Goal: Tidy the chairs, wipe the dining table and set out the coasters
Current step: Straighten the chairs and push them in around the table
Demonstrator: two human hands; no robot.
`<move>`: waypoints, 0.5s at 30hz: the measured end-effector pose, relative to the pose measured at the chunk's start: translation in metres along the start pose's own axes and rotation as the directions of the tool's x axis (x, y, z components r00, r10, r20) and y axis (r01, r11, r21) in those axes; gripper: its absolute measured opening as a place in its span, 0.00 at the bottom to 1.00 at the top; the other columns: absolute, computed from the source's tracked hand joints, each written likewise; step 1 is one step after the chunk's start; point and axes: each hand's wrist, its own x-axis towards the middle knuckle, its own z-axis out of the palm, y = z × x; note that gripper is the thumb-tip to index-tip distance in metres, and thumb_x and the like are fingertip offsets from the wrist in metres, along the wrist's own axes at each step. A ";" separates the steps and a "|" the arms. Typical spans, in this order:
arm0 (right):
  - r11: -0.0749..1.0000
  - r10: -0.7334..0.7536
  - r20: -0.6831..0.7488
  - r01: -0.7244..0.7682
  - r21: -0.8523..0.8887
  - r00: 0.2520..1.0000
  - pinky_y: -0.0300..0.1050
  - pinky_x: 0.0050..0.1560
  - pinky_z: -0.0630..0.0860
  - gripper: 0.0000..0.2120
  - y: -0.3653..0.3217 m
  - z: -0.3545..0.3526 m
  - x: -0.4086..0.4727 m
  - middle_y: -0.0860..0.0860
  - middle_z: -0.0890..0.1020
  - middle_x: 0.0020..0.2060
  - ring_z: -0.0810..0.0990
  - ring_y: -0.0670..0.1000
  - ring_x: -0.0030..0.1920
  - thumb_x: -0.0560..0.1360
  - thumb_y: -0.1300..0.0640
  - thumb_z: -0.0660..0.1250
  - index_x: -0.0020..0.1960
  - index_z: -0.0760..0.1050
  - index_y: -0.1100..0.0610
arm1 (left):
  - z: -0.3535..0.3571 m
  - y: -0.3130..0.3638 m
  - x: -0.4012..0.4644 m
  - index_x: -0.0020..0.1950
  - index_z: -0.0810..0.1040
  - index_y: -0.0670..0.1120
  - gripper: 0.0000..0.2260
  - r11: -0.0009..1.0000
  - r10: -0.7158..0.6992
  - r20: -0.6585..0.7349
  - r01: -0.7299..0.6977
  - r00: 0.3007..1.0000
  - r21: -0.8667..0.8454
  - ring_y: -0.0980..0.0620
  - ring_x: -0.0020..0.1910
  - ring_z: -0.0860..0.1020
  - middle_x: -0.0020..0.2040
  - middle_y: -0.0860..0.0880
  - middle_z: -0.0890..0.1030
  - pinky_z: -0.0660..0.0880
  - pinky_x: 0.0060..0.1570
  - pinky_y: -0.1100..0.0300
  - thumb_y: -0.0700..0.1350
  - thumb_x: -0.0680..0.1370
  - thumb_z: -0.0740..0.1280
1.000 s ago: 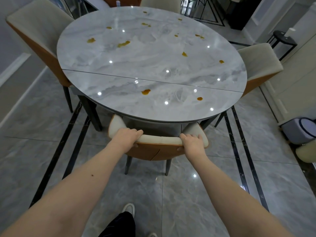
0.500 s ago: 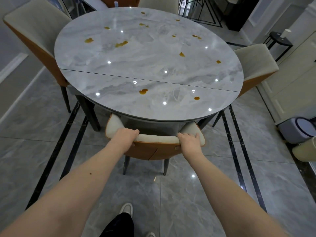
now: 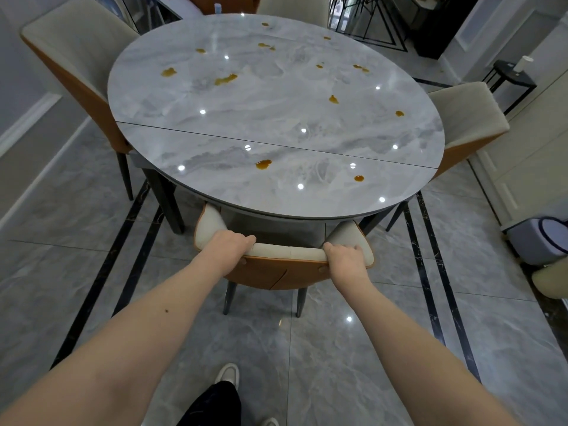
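Note:
A round grey marble dining table point(image 3: 276, 118) fills the upper middle of the head view, dotted with several amber spills, one near the front point(image 3: 263, 163). A cream and orange chair point(image 3: 285, 262) stands tucked under the table's near edge, its seat hidden beneath the top. My left hand point(image 3: 229, 245) grips the left part of the chair's top rail, fingers curled over it. My right hand point(image 3: 345, 256) grips the right part of the same rail. No coasters or cloth are in view.
More cream and orange chairs stand at the left point(image 3: 80, 63), the right point(image 3: 464, 118) and the far side point(image 3: 292, 6). A small grey bin point(image 3: 538, 241) sits by the right wall, and a black side table point(image 3: 510, 78) behind it. My shoe point(image 3: 227, 373) is on the tiled floor.
The chair has slid a little farther under the table with both hands still gripping its rail. The view has shifted slightly.

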 end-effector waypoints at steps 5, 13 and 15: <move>1.000 -0.008 0.002 0.008 -0.003 1.000 0.56 0.66 0.66 0.12 -0.005 -0.003 0.001 0.53 0.80 0.51 0.78 0.57 0.54 0.76 0.60 0.64 0.59 0.68 0.54 | 0.004 -0.010 0.002 0.59 0.67 0.46 0.12 1.000 -0.001 -0.041 0.002 0.999 0.002 0.45 0.51 0.79 0.52 0.46 0.79 0.67 0.41 0.55 0.47 0.79 0.62; 1.000 -0.004 -0.011 0.004 -0.012 1.000 0.55 0.66 0.66 0.12 -0.006 -0.001 0.000 0.52 0.80 0.51 0.78 0.56 0.54 0.77 0.60 0.64 0.59 0.68 0.54 | 0.006 -0.010 0.004 0.59 0.67 0.45 0.12 1.000 -0.004 -0.043 0.003 0.999 -0.013 0.45 0.50 0.78 0.52 0.46 0.79 0.68 0.41 0.55 0.47 0.78 0.64; 1.000 -0.007 -0.001 0.007 -0.010 1.000 0.55 0.66 0.66 0.12 -0.007 -0.002 0.000 0.52 0.80 0.51 0.78 0.56 0.54 0.77 0.59 0.64 0.59 0.68 0.54 | 0.007 -0.010 0.004 0.59 0.67 0.45 0.13 1.000 -0.006 -0.034 0.005 0.999 -0.020 0.45 0.51 0.79 0.52 0.46 0.79 0.68 0.41 0.55 0.47 0.78 0.64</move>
